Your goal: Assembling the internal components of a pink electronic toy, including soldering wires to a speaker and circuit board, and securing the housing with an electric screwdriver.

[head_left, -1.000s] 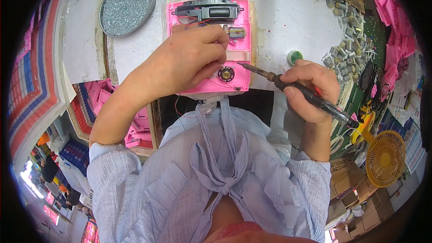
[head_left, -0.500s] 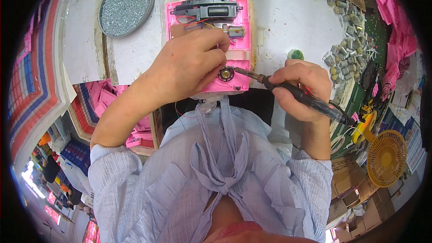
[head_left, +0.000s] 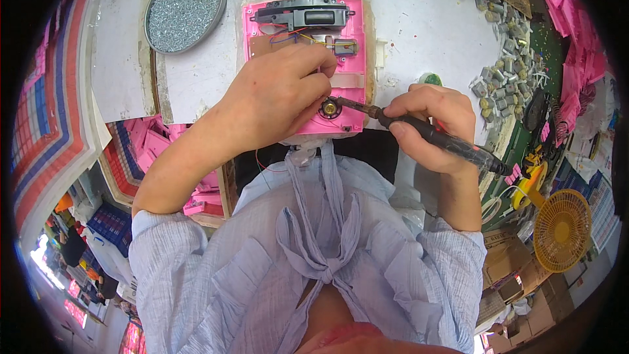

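A pink plastic housing (head_left: 352, 120) lies in front of me, holding a black part (head_left: 319, 17) at its far end and a small metal motor (head_left: 344, 47). Thin red, blue and yellow wires run between them. My left hand (head_left: 278, 88) rests over the housing, its fingers pinched beside a small round speaker (head_left: 330, 109); what they grip is hidden. In my right hand (head_left: 438, 115) is a black soldering iron (head_left: 458, 149), held like a pen. The iron's tip meets the speaker's upper right edge, close to my left fingertips.
At the far left stands a round tray of small screws (head_left: 185, 12). Several small motors (head_left: 504, 88) are heaped along the right side. Near my right hand sits a small green round thing (head_left: 430, 79). A yellow fan (head_left: 561, 230) and cardboard boxes (head_left: 504, 255) are at lower right.
My right hand has shifted slightly left, with the iron's tip a little farther left on the speaker's edge. The left hand stays nearly still over the housing.
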Tool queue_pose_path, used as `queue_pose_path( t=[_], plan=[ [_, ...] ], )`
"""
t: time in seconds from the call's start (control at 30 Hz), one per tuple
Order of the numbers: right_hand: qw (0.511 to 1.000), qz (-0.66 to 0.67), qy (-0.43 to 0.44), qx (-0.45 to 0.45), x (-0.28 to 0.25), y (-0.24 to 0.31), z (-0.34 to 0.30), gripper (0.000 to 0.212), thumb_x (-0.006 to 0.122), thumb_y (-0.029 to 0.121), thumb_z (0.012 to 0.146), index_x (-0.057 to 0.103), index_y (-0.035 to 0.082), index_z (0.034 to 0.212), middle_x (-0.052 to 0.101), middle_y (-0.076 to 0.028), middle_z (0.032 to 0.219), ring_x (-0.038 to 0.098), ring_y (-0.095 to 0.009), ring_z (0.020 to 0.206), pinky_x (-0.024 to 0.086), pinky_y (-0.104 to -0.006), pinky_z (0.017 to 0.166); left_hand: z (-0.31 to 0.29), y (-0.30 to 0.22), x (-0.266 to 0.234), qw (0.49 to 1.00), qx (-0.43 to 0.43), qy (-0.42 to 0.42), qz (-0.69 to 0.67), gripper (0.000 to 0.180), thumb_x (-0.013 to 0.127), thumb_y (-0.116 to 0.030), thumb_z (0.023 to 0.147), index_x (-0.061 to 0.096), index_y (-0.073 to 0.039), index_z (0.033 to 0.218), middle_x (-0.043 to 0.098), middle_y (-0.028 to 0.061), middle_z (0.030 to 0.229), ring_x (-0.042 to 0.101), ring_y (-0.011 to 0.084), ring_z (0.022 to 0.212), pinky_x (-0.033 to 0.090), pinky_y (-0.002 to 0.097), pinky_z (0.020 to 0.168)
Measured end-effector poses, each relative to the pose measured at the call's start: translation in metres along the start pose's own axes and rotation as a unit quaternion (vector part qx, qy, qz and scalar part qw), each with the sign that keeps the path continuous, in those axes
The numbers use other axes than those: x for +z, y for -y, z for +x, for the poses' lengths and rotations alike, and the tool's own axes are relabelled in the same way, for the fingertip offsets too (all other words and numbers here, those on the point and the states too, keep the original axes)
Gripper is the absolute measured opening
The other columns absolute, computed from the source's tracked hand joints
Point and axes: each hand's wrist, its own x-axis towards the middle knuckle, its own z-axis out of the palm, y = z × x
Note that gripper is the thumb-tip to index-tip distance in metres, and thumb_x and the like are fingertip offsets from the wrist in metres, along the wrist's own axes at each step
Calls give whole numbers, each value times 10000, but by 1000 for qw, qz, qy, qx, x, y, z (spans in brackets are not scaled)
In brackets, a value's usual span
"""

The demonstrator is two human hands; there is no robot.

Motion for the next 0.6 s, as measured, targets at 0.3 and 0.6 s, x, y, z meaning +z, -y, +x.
queue_pose_path(
  t=[0.3,0.6],
  plan=[
    [999,13,-35,20,-20,7,-16,179,770,83,792,716,16,949,614,-45,663,520,-144,528,384,-274,528,1,-1,1,1000,-2,3,-2,217,773,2,730,639,-42,894,634,106,1025,663,306,921,554,385,764],
    [958,30,-243,147,-63,14,-104,269,764,163,812,691,-33,981,671,-67,897,590,-114,790,434,-245,725,-5,4,-9,998,5,-1,-57,280,771,-19,747,690,-48,1013,637,127,1079,661,303,933,560,382,774]
  ],
)
